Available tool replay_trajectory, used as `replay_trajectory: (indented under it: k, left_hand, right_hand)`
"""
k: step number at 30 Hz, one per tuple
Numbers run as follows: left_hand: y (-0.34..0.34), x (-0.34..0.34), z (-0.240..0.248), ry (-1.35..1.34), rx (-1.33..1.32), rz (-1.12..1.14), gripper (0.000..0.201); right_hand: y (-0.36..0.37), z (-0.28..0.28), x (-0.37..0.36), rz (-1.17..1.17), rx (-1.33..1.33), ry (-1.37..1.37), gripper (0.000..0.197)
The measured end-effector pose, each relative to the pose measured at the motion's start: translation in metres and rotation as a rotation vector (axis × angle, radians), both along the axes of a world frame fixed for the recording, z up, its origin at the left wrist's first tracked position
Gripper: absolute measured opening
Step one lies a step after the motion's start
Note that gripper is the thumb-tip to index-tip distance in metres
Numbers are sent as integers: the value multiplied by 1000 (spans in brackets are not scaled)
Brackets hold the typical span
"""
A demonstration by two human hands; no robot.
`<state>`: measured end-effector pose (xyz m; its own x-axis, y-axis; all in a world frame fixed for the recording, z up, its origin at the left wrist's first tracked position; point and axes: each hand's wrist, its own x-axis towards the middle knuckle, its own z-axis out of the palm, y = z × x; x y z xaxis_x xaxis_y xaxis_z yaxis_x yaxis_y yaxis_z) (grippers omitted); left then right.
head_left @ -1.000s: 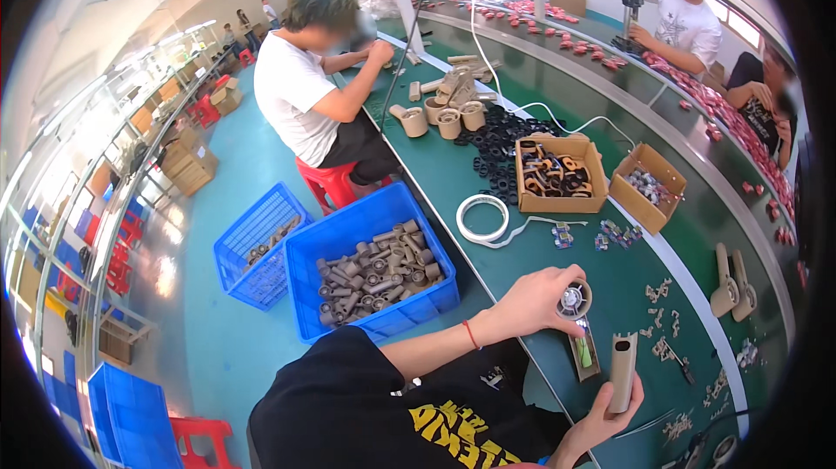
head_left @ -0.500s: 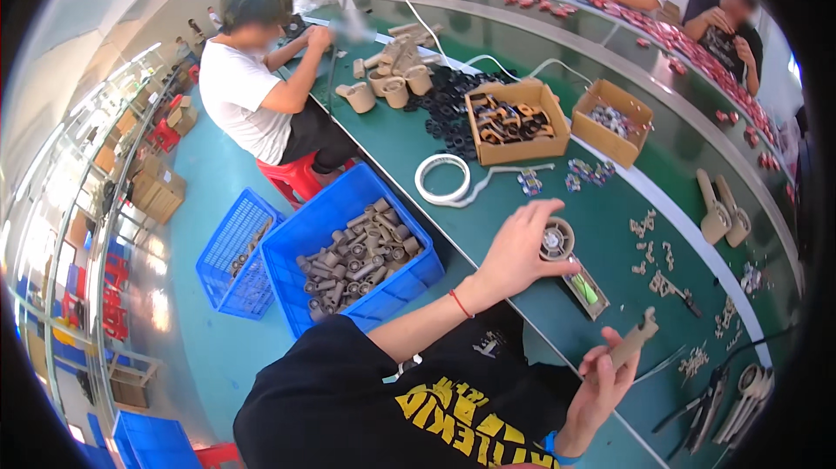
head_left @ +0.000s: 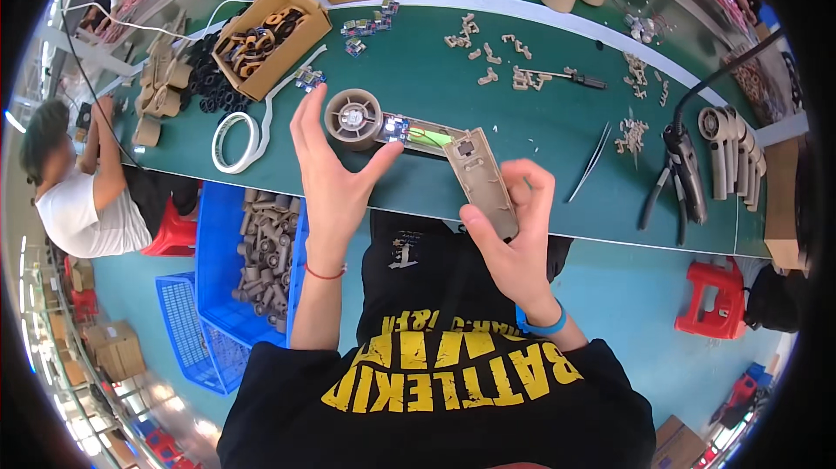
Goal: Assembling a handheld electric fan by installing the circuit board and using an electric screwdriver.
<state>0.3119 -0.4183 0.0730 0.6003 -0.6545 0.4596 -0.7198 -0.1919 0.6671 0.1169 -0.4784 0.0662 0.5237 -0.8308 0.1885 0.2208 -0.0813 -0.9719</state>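
A tan handheld fan body (head_left: 367,141) lies on the green bench, its round head to the left. Its open handle holds a blue circuit board (head_left: 396,128) and a green cell (head_left: 430,137). My left hand (head_left: 333,186) is open at the head, index finger and thumb spread on either side; the thumb tip reaches the handle near the board. Between the thumb and fingers of my right hand (head_left: 519,238) is a tan handle cover (head_left: 482,183), tilted, its hollow inner side showing. The cover's upper end overlaps the handle's right end.
A tape roll (head_left: 235,142), a box of black and orange parts (head_left: 271,40) and circuit boards (head_left: 370,25) lie left and beyond. Rightward are a screwdriver (head_left: 585,79), tweezers (head_left: 590,161), pliers (head_left: 667,199) and tan handles (head_left: 731,155). A blue crate (head_left: 218,251) holds tan parts. A co-worker sits left.
My view has turned, so the bench now runs across it. My right hand has brought the cover up to the fan's handle. The left hand stays by the fan head.
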Motion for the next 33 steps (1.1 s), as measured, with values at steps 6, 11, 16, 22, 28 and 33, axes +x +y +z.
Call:
replay_trajectory:
  k: [6,11,16,22,28,33]
  left_hand:
    - [10,-14,8,-87,-72,14,82]
    - [0,-4,3,104,-109,-74,76]
    - [-6,8,-5,164,-69,-124,70]
    - [3,4,-3,270,-66,-185,65]
    - [9,5,9,117,83,-261,63]
    - [1,13,22,-128,127,-307,54]
  right_hand:
    - [-4,5,-13,79,-59,80,54]
    - [-6,5,-24,316,384,-111,41]
    - [-9,3,-37,461,535,-235,30]
    - [-27,20,-54,279,355,-12,21]
    - [-68,41,-58,146,156,288,43]
    - [-109,57,-59,190,55,556,35]
